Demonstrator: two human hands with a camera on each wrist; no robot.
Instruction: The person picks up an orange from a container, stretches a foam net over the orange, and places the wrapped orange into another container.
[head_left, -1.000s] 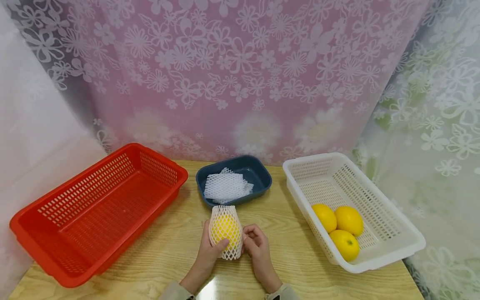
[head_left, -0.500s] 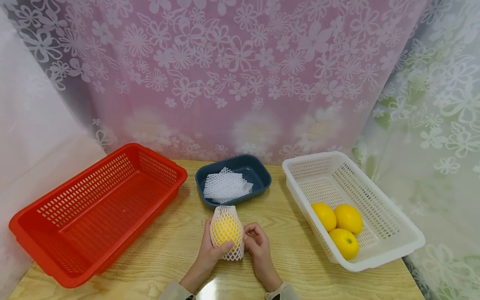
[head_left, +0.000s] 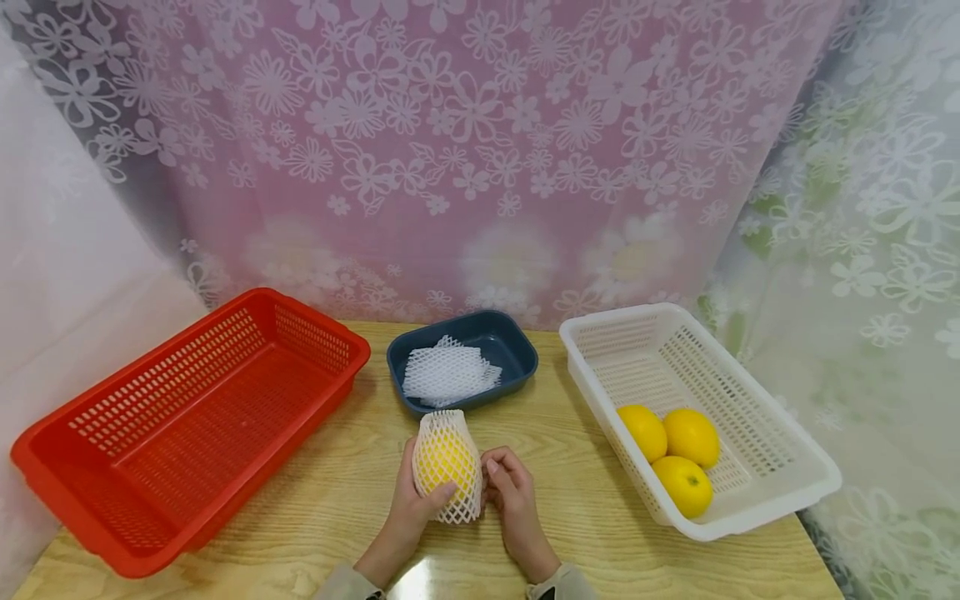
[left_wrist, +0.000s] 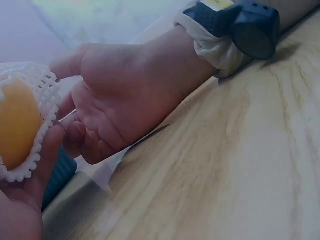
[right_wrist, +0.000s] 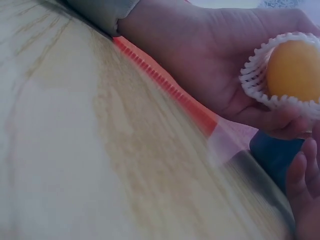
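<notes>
An orange (head_left: 448, 465) sits inside a white foam net sleeve (head_left: 444, 423), above the table in front of me. My left hand (head_left: 411, 506) grips it from the left, its thumb across the near side. In both wrist views the bare end of the orange (left_wrist: 17, 125) shows through the sleeve's open mouth (right_wrist: 255, 75). My right hand (head_left: 513, 508) is at the sleeve's right edge with fingers curled, and appears to pinch the netting; the fingertips are partly hidden. Just beyond the hands, a dark blue tray (head_left: 517, 354) holds several flat foam net sleeves (head_left: 446, 372).
A red slotted basket (head_left: 202, 417) stands on the left of the wooden table (head_left: 300, 533). On the right is a white slotted basket (head_left: 750, 400) with three oranges (head_left: 684, 486) at its near left. A pink flowered curtain (head_left: 450, 167) hangs behind.
Both hands stay around the netted orange with only slight shifts. The right fingers move a little along the sleeve's edge. The whole head view drifts slightly.
</notes>
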